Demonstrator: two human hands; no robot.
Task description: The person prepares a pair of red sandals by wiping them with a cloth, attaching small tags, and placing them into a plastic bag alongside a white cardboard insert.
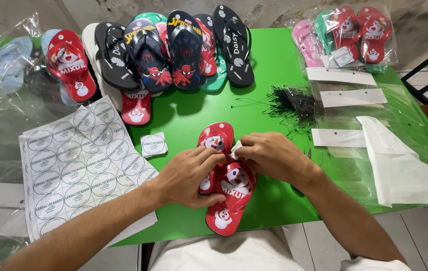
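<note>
A pair of red flip-flops (pixel 225 190) printed with snowmen lay stacked at the near middle of the green table (pixel 274 65), one sandal partly over the other, toes pointing away. The left hand (pixel 190 176) lay across the pair with its fingers curled over the straps, pressing them down. The right hand (pixel 273 155) came in just beside it, fingers pinched narrow on a small white tag (pixel 236 149) at the strap. Just left of the pair sat a single cut-out square sticker (pixel 153 144), and further left a sheet of round stickers (pixel 76 165) hung partly over the table's edge. At the far side a row of loose flip-flops (pixel 174 50) in black, dark blue, red and teal lay fanned out, with another red pair (pixel 71 65) near clear wrapping at the far left. To the right, a tangle of thin black ties (pixel 292 103) was spread on the green surface, beside white card headers (pixel 340 76) and clear plastic bags (pixel 404 125). Bagged pink and red sandals (pixel 347 35) rested at the far right corner. Nothing lay between the hands and the pair.
</note>
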